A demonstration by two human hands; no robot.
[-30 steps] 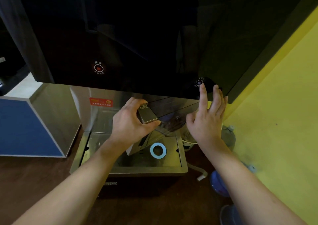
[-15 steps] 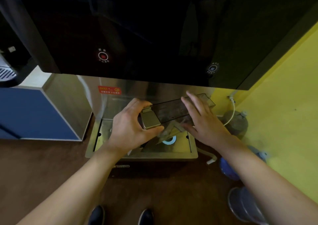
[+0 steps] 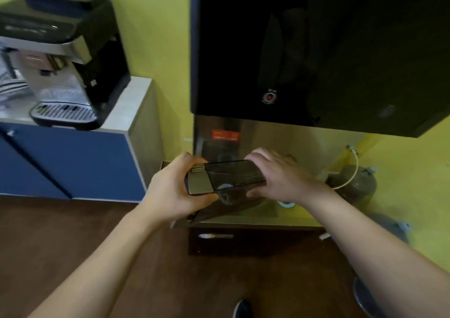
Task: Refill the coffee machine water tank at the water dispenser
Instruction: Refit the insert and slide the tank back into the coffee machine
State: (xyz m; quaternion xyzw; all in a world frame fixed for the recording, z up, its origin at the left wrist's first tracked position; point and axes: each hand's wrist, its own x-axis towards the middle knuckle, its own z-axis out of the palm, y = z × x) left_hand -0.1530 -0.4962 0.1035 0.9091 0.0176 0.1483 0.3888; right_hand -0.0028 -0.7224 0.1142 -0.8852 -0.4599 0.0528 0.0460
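I see both hands at the centre of the frame, holding the water tank [image 3: 233,175] between them in front of the water dispenser [image 3: 316,49]. My left hand [image 3: 175,191] is wrapped around the tank's left end, thumb under the metallic lid flap [image 3: 199,182] and fingers curled over the far edge. My right hand [image 3: 280,176] lies flat over the tank's right end, fingers together and bent down over the top. The tank is dark, see-through and tilted, its left end lower and nearer the camera; it sits above the dispenser's steel drip tray [image 3: 267,216]. I cannot tell how much water is inside. A red button [image 3: 269,96] glows on the dispenser's black front panel, right of centre in the upper half. The coffee machine [image 3: 63,54] stands at the upper left on a blue cabinet [image 3: 73,162], well apart from the tank. A large water bottle [image 3: 353,183] lies at the right by the yellow wall [image 3: 414,171].
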